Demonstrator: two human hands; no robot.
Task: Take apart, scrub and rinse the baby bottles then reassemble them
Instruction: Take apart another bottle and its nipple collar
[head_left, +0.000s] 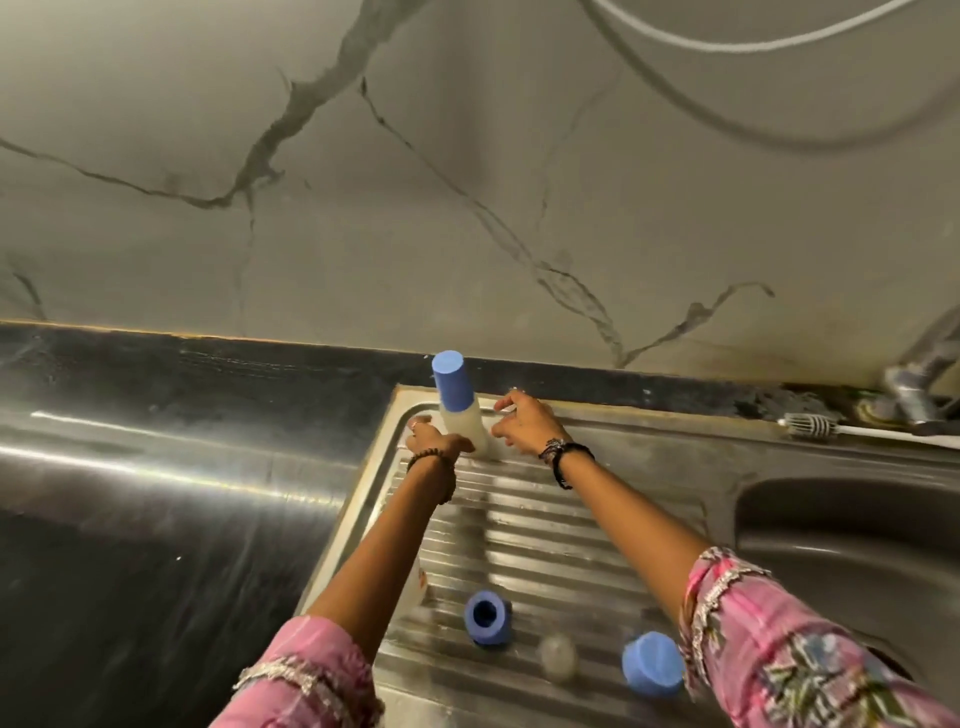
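An assembled baby bottle (460, 415), with a cloudy body and a tall blue cap, stands upright at the back of the steel drainboard (545, 519). My left hand (434, 439) rests against the left side of its base. My right hand (522, 423) hovers just right of it, fingers spread and holding nothing. Loose parts lie near the front edge: a blue collar ring (487, 618), a clear teat (558, 657) and a second blue cap (652, 665). My left forearm partly hides a pale item (420, 577).
A bottle brush (813, 426) lies on the back rim at the right, beside the tap (909, 387). The sink basin (841, 525) opens to the right. A black countertop (156, 519) spreads to the left, with a marble-patterned wall behind.
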